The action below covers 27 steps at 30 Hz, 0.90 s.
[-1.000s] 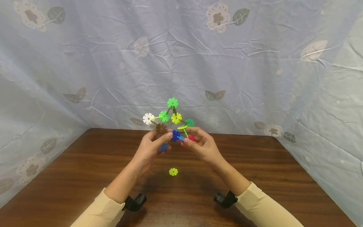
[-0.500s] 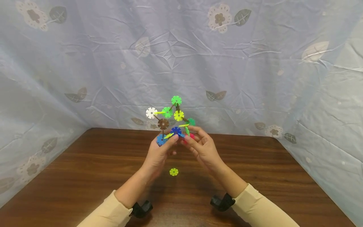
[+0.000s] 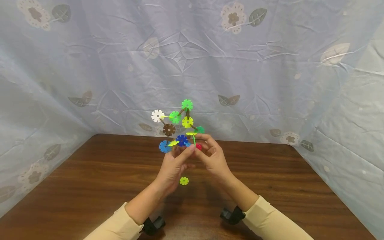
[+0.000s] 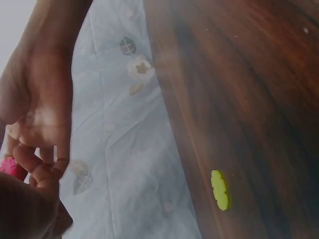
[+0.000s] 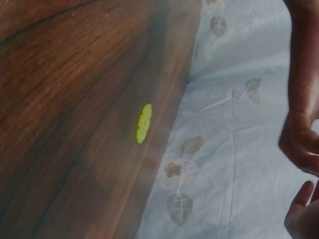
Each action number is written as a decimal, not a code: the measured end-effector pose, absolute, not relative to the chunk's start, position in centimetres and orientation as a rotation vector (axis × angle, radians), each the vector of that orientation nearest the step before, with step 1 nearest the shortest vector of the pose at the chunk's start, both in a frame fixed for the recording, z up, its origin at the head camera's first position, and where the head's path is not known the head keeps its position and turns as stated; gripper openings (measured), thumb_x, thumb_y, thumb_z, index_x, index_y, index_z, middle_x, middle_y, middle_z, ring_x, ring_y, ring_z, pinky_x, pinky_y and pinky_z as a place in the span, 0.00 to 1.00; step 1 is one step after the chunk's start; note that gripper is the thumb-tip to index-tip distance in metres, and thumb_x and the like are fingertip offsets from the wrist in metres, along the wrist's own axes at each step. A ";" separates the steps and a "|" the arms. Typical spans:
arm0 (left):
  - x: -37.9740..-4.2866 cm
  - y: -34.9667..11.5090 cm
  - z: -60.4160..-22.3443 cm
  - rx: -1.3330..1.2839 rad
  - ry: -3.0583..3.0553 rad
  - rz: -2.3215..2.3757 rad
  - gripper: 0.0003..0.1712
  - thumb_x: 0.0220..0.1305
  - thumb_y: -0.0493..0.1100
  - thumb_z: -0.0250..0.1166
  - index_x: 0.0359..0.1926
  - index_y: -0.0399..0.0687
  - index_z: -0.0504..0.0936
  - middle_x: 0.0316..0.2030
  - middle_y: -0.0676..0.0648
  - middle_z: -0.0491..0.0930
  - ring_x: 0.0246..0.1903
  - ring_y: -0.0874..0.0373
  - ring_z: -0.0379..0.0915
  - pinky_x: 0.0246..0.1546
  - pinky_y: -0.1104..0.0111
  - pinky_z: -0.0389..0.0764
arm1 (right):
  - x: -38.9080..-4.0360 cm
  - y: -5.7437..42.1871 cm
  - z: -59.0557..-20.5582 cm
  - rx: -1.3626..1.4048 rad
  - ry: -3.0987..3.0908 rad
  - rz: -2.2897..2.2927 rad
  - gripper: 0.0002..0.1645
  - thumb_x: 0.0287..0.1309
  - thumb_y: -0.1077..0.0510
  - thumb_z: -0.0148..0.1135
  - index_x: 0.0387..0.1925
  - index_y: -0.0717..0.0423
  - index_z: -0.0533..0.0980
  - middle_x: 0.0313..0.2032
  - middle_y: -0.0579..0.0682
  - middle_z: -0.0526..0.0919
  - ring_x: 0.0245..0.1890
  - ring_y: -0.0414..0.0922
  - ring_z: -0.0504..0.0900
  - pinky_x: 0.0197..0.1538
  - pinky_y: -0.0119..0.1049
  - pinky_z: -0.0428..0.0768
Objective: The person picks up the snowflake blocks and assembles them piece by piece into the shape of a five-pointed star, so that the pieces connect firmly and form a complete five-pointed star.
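A ring of interlocking snowflake discs (image 3: 181, 140) is held up above the table, in white, green, yellow, brown, blue and pink-red. My left hand (image 3: 173, 166) pinches its lower part, thumb tip by the light blue disc (image 3: 187, 144) beside the dark blue one. My right hand (image 3: 215, 160) grips the lower right part around the pink-red disc (image 3: 198, 146). The two thumb tips nearly meet. A bright green disc (image 3: 187, 105) is at the top, a white disc (image 3: 157, 116) at upper left. In the left wrist view, fingers partly hide the pink-red disc (image 4: 8, 166).
A single yellow-green snowflake disc (image 3: 184, 181) lies flat on the dark wooden table (image 3: 264, 173), below and between the hands. A pale patterned curtain (image 3: 192, 66) hangs behind the table and along its sides. Black wrist cameras (image 3: 232, 216) are strapped at both cuffs.
My left hand has slid right along the ring's lower edge, from by the brown disc toward my right hand, uncovering the blue disc at lower left. My right hand keeps its grip.
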State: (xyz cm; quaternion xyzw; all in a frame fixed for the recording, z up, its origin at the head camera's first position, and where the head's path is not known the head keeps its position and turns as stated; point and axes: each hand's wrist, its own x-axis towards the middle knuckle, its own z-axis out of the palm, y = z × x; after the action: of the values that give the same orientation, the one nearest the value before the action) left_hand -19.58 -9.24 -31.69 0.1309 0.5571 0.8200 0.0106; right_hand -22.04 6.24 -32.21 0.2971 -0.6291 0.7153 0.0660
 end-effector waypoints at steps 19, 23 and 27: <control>-19.5 -10.1 -30.8 0.440 1.626 2.633 0.06 0.78 0.37 0.59 0.51 0.48 0.74 0.36 0.57 0.87 0.38 0.63 0.87 0.45 0.72 0.87 | -21.5 5.6 -32.4 0.975 -1.851 2.065 0.27 0.68 0.67 0.66 0.65 0.68 0.69 0.54 0.37 0.84 0.51 0.37 0.80 0.51 0.32 0.85; -19.8 -10.4 -30.7 0.453 1.629 2.636 0.03 0.76 0.37 0.62 0.46 0.47 0.76 0.34 0.56 0.87 0.35 0.63 0.86 0.43 0.71 0.88 | -21.5 5.8 -32.3 1.024 -1.834 2.030 0.27 0.69 0.67 0.65 0.65 0.69 0.69 0.55 0.37 0.84 0.54 0.37 0.81 0.55 0.33 0.85; -20.0 -10.7 -30.4 0.464 1.660 2.631 0.03 0.76 0.37 0.63 0.46 0.47 0.77 0.35 0.56 0.88 0.35 0.63 0.86 0.42 0.70 0.88 | -21.7 6.3 -32.5 1.055 -1.823 1.886 0.20 0.72 0.66 0.62 0.61 0.67 0.73 0.56 0.40 0.85 0.58 0.38 0.83 0.59 0.35 0.85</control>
State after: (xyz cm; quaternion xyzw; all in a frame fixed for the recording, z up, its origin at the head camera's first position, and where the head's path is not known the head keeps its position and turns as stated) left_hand -20.02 -10.69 -30.45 0.1474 0.5278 0.8365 -0.0021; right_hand -21.68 6.26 -32.50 0.3684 -0.6369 0.6588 0.1567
